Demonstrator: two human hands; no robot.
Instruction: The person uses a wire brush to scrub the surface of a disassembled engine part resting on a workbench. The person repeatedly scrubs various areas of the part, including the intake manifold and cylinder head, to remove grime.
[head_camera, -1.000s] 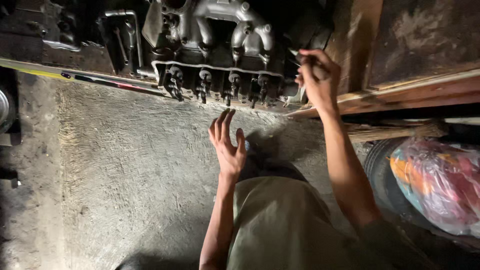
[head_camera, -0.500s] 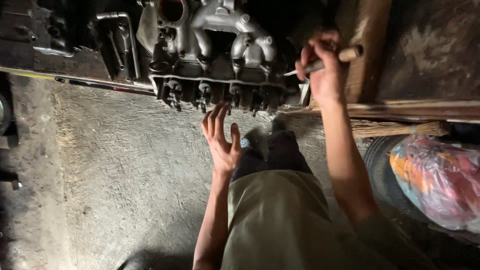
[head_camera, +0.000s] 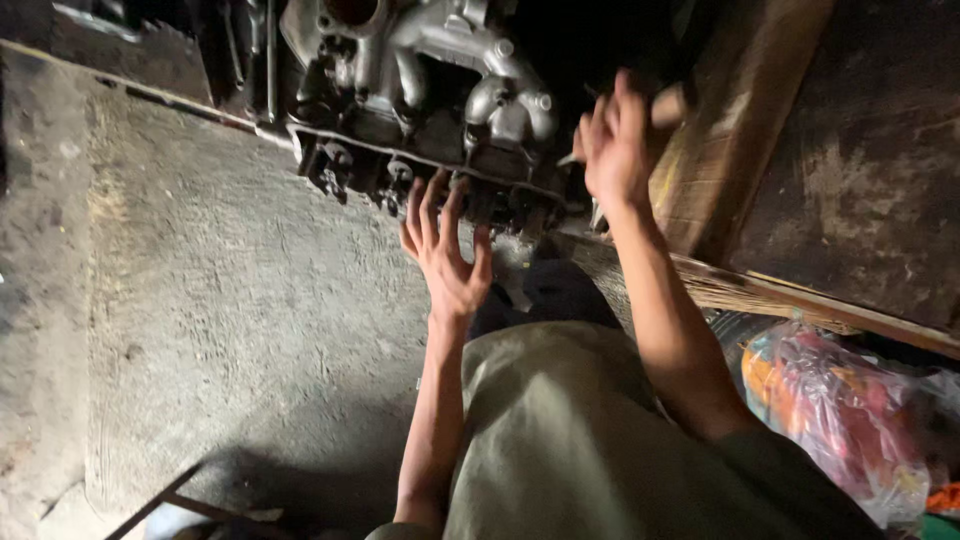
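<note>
Reaching toward engine block (head_camera: 430, 110) sitting on concrete floor (head_camera: 200, 300) just ahead of knees. Left hand (head_camera: 445, 255) hovering spread, empty, near lower bolts. Right hand (head_camera: 615, 150) gripping wooden-handled tool (head_camera: 668, 103) beside block's end. Advisable: steadying block with left, keeping tool square.

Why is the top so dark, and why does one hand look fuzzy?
Head view: little light reaches the top, so the grey metal engine part fades into black shadow; the right hand is motion-blurred, whatever it grips smeared; the open left hand and rough concrete floor look sharper.
</note>
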